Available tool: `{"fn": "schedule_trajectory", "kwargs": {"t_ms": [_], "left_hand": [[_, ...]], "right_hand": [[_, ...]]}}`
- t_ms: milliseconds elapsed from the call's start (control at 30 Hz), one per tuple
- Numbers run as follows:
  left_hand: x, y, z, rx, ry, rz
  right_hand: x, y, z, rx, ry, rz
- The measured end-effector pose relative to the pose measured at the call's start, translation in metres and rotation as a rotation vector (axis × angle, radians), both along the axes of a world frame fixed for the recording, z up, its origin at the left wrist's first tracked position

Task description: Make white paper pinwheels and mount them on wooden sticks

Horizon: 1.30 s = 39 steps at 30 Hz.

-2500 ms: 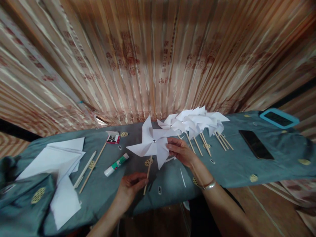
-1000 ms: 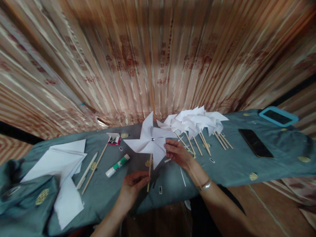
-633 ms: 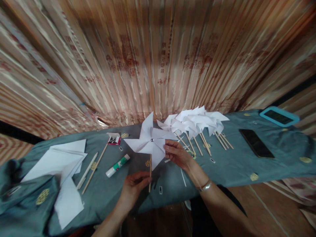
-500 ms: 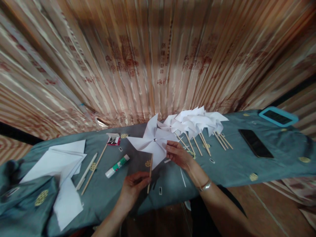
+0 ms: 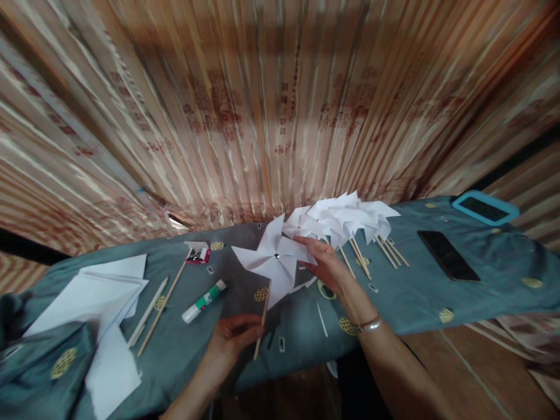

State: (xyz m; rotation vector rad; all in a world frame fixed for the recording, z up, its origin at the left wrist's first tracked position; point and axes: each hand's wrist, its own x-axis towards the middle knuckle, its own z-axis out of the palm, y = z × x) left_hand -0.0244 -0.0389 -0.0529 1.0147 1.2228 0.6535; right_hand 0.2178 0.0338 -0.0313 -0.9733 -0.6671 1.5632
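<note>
A white paper pinwheel (image 5: 273, 267) with a silver pin at its centre stands above the cloth, on a thin wooden stick (image 5: 262, 319). My left hand (image 5: 236, 338) pinches the lower part of that stick between thumb and fingers. At the pinwheel's right blade, my right hand (image 5: 328, 265) has its fingers closed about the paper edge; part of its grip is hidden. Behind lies a row of finished white pinwheels (image 5: 345, 219), overlapping, their sticks pointing toward me. Beneath my right wrist, a yellow-green ring-shaped thing (image 5: 326, 290) shows in part.
A glue stick (image 5: 203, 301), a small red box of pins (image 5: 198, 253), a loose wooden stick (image 5: 163, 306) and a white pen (image 5: 149, 312) lie leftward. Paper sheets (image 5: 105, 291) sit further left. A dark phone (image 5: 448, 255) and a blue-framed device (image 5: 485, 207) rest rightward on the cloth (image 5: 411, 300).
My right hand has shifted up along the pinwheel's right blade. The pinwheel has turned slightly and sits a little lower in view. My left hand still holds the stick.
</note>
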Motion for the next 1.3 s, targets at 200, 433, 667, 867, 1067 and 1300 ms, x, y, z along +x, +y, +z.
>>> {"fn": "schedule_trajectory", "kwargs": {"t_ms": [200,433,667,867,1067,1300], "left_hand": [[0.002,0.000,0.004,-0.023,-0.008,-0.054],[0.003,-0.001,0.001,-0.022,-0.025,-0.051],[0.001,0.000,0.001,0.016,0.002,-0.080],[0.002,-0.001,0.000,-0.002,-0.030,-0.074],[0.006,-0.003,-0.005,0.018,-0.007,0.005],[0.008,-0.002,-0.005,0.018,-0.002,0.054]], "right_hand": [[0.008,0.001,0.003,0.023,-0.123,0.057],[0.011,0.000,0.000,0.063,-0.151,0.162],[0.010,0.000,-0.005,0.110,-0.186,0.237],[0.006,-0.001,-0.007,0.105,-0.195,0.232],[-0.002,-0.002,-0.007,0.106,-0.206,0.221],[-0.014,-0.006,-0.006,0.151,-0.158,0.238]]}}
